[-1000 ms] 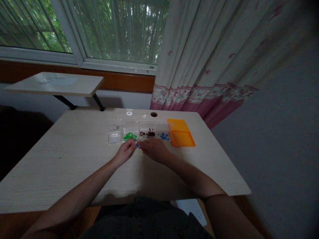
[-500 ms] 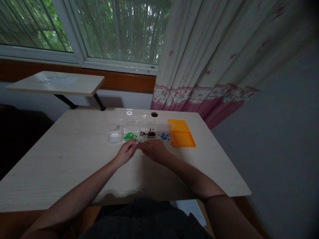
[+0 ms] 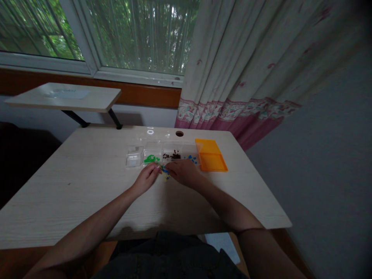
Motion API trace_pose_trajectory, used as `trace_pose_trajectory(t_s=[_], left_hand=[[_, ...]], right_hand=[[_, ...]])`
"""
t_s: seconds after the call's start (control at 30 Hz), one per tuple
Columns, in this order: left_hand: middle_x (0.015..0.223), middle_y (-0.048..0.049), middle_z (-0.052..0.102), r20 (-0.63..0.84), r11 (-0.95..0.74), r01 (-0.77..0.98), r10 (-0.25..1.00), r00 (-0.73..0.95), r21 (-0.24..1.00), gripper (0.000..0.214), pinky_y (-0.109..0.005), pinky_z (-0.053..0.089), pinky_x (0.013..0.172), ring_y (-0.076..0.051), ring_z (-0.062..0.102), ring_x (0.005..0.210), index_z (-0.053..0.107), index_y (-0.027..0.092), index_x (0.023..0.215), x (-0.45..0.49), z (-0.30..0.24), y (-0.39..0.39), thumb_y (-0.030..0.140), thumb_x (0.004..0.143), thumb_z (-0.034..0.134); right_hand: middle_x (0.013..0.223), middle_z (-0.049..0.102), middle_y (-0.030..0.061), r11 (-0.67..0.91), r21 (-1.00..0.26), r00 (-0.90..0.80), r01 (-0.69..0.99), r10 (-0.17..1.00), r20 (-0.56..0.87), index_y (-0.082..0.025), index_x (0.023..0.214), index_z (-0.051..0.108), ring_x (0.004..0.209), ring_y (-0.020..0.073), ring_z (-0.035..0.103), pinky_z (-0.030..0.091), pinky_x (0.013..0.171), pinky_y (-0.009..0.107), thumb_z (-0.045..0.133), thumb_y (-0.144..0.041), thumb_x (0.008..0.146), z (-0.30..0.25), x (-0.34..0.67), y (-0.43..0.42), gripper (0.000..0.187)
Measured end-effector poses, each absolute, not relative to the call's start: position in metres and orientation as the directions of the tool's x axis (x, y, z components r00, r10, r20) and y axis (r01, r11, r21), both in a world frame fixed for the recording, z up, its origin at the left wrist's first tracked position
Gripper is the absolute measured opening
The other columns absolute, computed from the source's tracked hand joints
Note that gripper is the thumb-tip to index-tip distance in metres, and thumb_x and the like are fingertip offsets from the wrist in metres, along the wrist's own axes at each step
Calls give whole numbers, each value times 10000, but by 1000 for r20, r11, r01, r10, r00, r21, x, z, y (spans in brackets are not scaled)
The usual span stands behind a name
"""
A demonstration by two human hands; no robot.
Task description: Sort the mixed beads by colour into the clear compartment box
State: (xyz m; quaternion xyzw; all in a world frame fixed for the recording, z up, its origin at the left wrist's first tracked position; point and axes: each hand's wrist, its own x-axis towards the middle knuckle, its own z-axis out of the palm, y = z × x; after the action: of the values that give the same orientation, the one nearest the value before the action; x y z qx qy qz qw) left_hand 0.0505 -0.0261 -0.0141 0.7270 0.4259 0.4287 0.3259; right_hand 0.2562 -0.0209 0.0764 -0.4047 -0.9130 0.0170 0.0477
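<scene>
My left hand (image 3: 147,175) is closed in a pinch, with something small and shiny at its fingertips that I cannot make out. My right hand (image 3: 184,172) lies just to the right, its fingers curled down and their tips partly hidden. Between the hands, small blue and yellow pieces (image 3: 165,171) are spread on the table. Behind them stand clear plastic boxes holding small green pieces (image 3: 151,159), dark brown pieces (image 3: 175,155) and blue pieces (image 3: 192,159). My right hand covers part of the front edge of the boxes.
An opened orange box (image 3: 214,162) stands right of the clear boxes, and a small clear box (image 3: 134,159) at their left. The pale wooden table (image 3: 87,186) has a cable hole (image 3: 179,133) at the back. A raised shelf (image 3: 95,101) stands at the back left, near the window.
My right hand has shifted slightly right, away from my left hand. More of the blue and yellow pieces between them shows now. My left hand stays nearly in place.
</scene>
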Motion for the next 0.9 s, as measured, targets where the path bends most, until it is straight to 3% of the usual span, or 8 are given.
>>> trace_pose_trajectory(t_s=[0.3, 0.57, 0.77, 0.9], left_hand=[[835, -45, 617, 372, -401, 356, 916, 149, 844, 401, -301, 429, 771, -174, 571, 808, 636, 183, 835, 42, -12, -24, 454, 1010, 398], [805, -43, 606, 408, -442, 408, 897, 171, 799, 386, -291, 435, 756, -173, 572, 793, 629, 186, 799, 40, -9, -25, 426, 1009, 412], [804, -46, 606, 437, -479, 441, 877, 201, 759, 364, -294, 435, 764, -179, 577, 812, 626, 190, 789, 40, -8, -25, 393, 1008, 418], [803, -46, 604, 445, -483, 443, 874, 194, 755, 354, -293, 436, 756, -179, 575, 807, 627, 191, 794, 40, -7, -26, 386, 1007, 423]], right_hand=[[1048, 755, 58, 410, -20, -402, 912, 902, 156, -241, 1065, 738, 967, 203, 673, 421, 771, 270, 471, -333, 985, 115, 318, 8, 294], [1083, 754, 70, 296, 50, -297, 954, 955, 9, -245, 1062, 747, 976, 218, 674, 413, 717, 273, 461, -342, 980, 119, 352, 28, 314], [1070, 756, 81, 279, 29, -277, 960, 959, -66, -222, 1062, 754, 964, 215, 676, 421, 721, 269, 469, -328, 964, 115, 356, 31, 319], [1085, 749, 109, 259, 56, -255, 964, 965, -68, -186, 1042, 757, 981, 235, 679, 437, 734, 281, 460, -322, 958, 108, 355, 34, 337]])
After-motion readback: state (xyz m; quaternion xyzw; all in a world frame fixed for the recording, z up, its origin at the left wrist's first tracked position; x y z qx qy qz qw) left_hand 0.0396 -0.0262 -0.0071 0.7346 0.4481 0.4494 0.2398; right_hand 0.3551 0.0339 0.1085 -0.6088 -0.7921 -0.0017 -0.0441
